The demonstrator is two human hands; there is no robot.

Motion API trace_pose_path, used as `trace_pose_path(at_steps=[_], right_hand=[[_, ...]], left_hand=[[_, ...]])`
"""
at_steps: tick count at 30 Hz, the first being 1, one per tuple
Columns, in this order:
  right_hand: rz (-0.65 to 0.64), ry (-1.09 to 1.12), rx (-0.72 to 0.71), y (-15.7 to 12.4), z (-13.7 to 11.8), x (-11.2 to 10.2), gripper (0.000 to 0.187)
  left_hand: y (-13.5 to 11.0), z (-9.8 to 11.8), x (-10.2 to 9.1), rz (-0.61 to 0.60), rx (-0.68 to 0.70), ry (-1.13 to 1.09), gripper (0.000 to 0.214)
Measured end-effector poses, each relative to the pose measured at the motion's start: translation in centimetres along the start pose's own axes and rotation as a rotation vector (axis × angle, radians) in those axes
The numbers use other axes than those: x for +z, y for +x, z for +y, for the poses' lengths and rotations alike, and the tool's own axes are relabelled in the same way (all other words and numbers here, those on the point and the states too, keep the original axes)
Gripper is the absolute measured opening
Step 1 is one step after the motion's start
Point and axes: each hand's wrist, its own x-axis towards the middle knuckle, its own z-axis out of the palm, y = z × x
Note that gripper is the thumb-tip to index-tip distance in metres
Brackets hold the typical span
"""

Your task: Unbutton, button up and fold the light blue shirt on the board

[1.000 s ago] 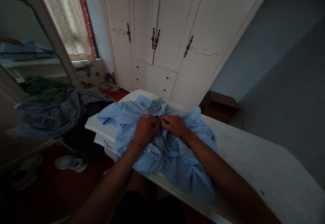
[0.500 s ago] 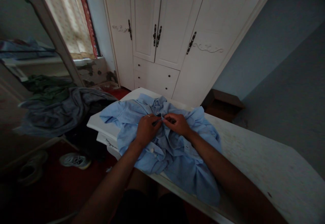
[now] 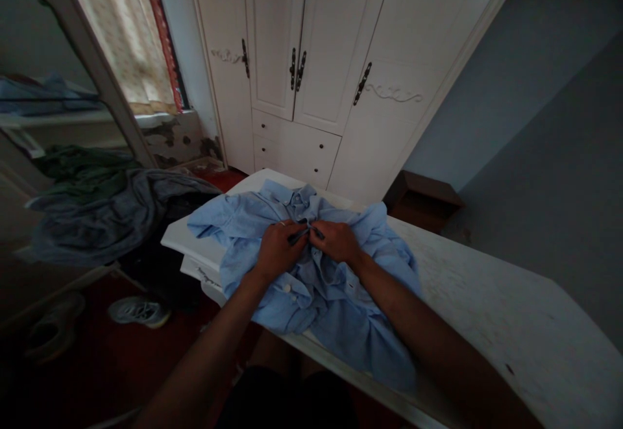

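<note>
A light blue button-up shirt (image 3: 287, 306) lies rumpled on a white table, its collar toward the far edge and its front facing up. My left hand (image 3: 280, 247), with a ring on one finger, pinches the front of the shirt below the collar. Right beside it, my right hand (image 3: 335, 242) pinches the same front edge, fingertips close to the left ones. Whether a button is between the fingers is hidden. Lower down, a cuff with a pale button rests near my left wrist.
The white table (image 3: 487, 286) stretches to the right. Behind it stand a white wardrobe (image 3: 335, 46) and a small brown cabinet (image 3: 423, 198). At left are a heap of grey and green clothes (image 3: 107, 215), a mirror and a shoe (image 3: 139, 312) on the red floor.
Both hands stay at the shirt front, their fingers curling in more tightly around the fabric. The whole view has shifted slightly.
</note>
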Motion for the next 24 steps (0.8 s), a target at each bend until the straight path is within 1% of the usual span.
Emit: trace_pose_path(at_steps=[3,6,8,11,14,19,24], right_hand=[[-0.007,0.092,0.046,0.2,0.5,0.1,0.016],[-0.006,0.254,0.047,0.3,1.0,0.3,0.017],[-0.008,0.363,0.032,0.2,1.3,0.3,0.021],[-0.042,0.506,0.014,0.2,1.6,0.1,0.026],[-0.088,0.621,0.041,0.2,1.8,0.0,0.028],[-0.147,0.774,0.092,0.2,1.9,-0.2,0.031],[-0.231,0.861,0.096,0.2,2.0,-0.6,0.04]], left_hand=[[0.1,-0.1,0.1,-0.016,0.01,-0.034,0.025],[0.1,-0.1,0.1,0.01,-0.032,-0.011,0.022],[0.0,0.0,0.2,0.029,-0.06,0.021,0.021],[-0.1,0.3,0.2,0.052,-0.097,0.105,0.018],[-0.3,0.7,0.1,0.053,-0.121,0.183,0.014],[-0.3,1.0,0.0,0.012,-0.085,0.198,0.017],[-0.3,0.6,0.0,0.029,-0.056,0.146,0.02]])
